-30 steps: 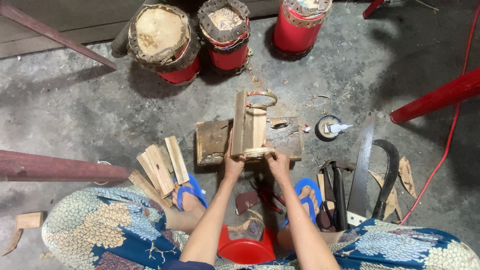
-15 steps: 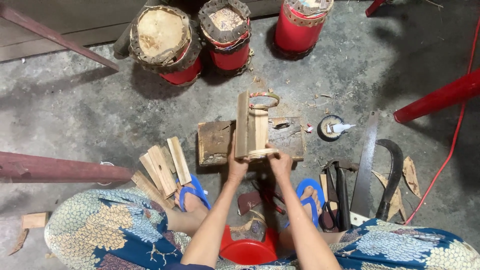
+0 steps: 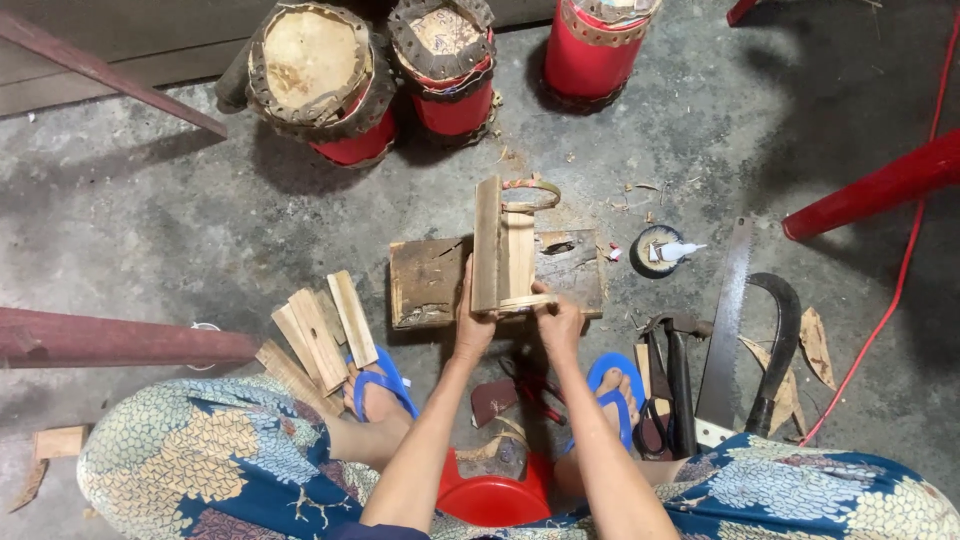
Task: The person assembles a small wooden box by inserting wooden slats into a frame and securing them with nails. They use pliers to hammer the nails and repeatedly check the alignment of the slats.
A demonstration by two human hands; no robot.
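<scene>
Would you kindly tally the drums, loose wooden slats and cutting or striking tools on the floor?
Drums: 3
Loose wooden slats: about 5
Saw: 1
Curved knife: 1
Hammer: 1
Total: about 11

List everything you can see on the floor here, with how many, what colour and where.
Wooden slat assembly: one, pale wood, centre, held upright on the board.
Wooden board: one, dark brown, flat on the floor under the assembly.
Loose slats: several, pale wood, left of the board.
Drums: three, red bodies, top of the view.
Glue tube on a round lid: one, white, right of the board.
Hand saw: one, grey blade, right side.
Curved knife: one, dark, beside the saw.
Hammer: one, dark, left of the saw.
Red cable: one, far right.
Sandals: two, blue, on the feet.
Left hand: grips the assembly's lower left edge.
Right hand: pinches its lower right corner.
</scene>
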